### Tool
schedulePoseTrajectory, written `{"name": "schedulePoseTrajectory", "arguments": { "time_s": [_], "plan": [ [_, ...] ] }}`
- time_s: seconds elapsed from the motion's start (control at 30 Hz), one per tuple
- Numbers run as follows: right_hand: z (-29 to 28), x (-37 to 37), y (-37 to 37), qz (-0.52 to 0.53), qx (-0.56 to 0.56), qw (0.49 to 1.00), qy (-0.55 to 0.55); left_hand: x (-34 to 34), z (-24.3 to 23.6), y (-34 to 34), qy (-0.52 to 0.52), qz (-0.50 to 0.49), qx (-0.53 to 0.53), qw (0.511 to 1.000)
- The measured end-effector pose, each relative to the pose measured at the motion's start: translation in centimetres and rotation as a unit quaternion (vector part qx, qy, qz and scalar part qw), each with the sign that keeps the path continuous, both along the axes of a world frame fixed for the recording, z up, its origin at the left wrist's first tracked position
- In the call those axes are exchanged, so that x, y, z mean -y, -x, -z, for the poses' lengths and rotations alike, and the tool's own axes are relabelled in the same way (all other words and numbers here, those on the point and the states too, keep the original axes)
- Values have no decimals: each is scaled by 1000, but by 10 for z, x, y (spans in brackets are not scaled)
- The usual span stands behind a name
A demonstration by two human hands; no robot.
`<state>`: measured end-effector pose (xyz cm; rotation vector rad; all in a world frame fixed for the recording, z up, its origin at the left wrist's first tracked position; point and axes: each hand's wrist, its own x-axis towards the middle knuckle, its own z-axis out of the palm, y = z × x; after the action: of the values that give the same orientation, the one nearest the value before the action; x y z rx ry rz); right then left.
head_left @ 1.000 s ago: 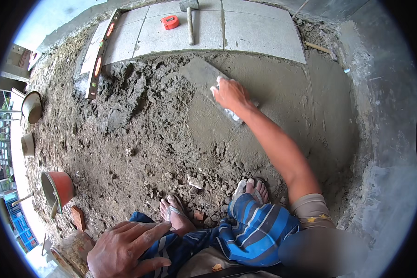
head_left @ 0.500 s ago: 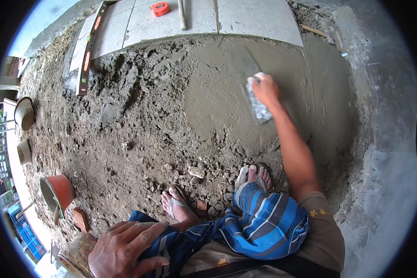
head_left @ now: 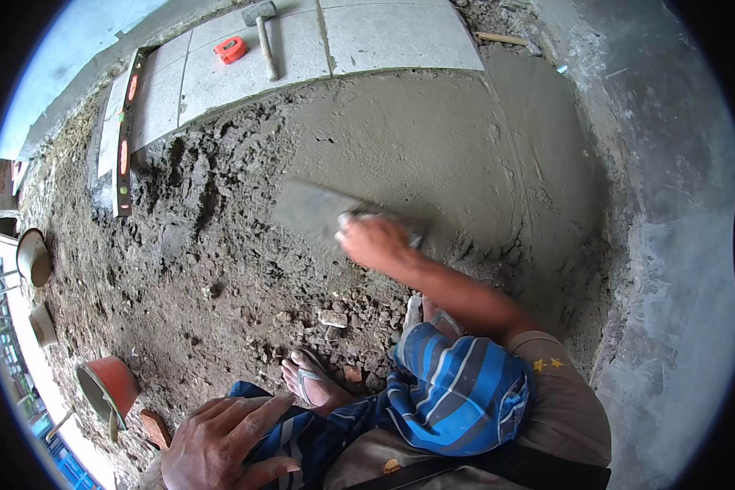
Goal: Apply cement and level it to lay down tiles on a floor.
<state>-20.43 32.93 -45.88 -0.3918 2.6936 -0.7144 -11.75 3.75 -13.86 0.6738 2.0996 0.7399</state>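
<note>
My right hand (head_left: 376,242) grips a flat rectangular plastering trowel (head_left: 309,206), its blade lying at the near left edge of a smoothed patch of wet grey mortar (head_left: 433,135). The trowel is slightly blurred, and my fingers hide its handle. Beyond the patch lie pale grey floor tiles (head_left: 400,37), which border the mortar. My left hand (head_left: 220,445) rests on my left knee over the blue striped shorts, fingers apart and holding nothing.
A spirit level (head_left: 124,135) lies along the tiles' left edge. On the tiles are a red tape measure (head_left: 230,50) and a mallet (head_left: 265,45). A red bucket (head_left: 113,385) stands at left, past rough rubble soil (head_left: 220,318). A concrete surface (head_left: 670,245) borders the right.
My right hand has swept the trowel left and nearer to me, across the mortar to its near left edge, and the blade has turned. The view has shifted; my left hand stays on my knee.
</note>
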Motion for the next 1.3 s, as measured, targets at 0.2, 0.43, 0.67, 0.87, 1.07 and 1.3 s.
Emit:
{"name": "schedulePoseTrajectory", "arguments": {
  "time_s": [0.2, 0.43, 0.67, 0.87, 1.07, 1.3],
  "plan": [
    [-7, -158, 10, 318, -96, 935, -126, 6, -9, -5, -30, -13, -9, 999],
    [-20, -102, -26, 279, -5, 960, -39, 5, -5, -4, 10, -12, 22, 1000],
    [-24, -63, -41, 132, 22, 991, -29, -17, -1, 13, -8, 10, -9, 1000],
    [-30, -233, -19, 403, -89, 886, -212, -16, -2, 6, 13, -7, -5, 1000],
    [-24, -210, -49, 381, -92, 918, -54, -12, 12, 14, 7, -6, -18, 1000],
    [-52, -84, -83, -29, 216, 972, 89, -32, 15, 26, -5, -13, -38, 999]
  ]
}}
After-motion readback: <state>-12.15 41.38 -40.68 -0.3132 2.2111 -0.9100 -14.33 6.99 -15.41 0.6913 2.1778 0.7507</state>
